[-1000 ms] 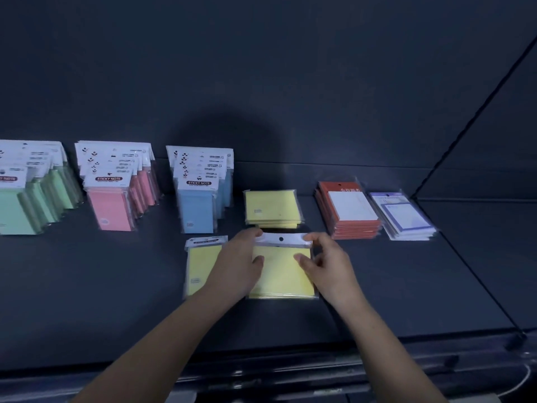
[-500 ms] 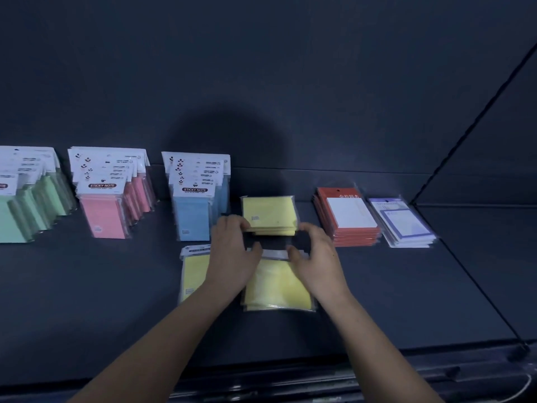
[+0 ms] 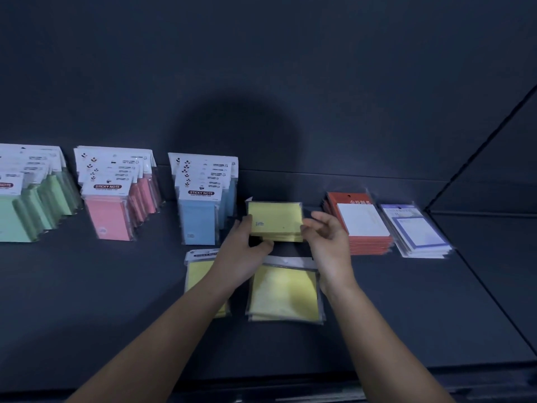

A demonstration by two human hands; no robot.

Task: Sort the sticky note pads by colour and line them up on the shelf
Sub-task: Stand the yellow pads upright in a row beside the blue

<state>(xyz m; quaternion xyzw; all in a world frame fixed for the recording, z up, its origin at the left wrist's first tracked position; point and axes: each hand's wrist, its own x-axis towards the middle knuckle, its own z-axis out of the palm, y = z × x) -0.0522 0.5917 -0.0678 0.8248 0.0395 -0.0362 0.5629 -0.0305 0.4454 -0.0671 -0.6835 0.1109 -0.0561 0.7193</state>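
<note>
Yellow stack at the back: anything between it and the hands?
Nothing visible. The left hand already touches the left edge of the yellow stack. The right hand is at its right edge, fingers open; contact there is unclear.

Single head-worn view, wide-angle, looking forward and down onto a dark shelf (image 3: 87,301) from close range, at arm's reach. Faces the shelf's back wall (image 3: 261,68) squarely; both forearms enter from the bottom edge. Straight lines bend toward the right edge. No second view.
</note>
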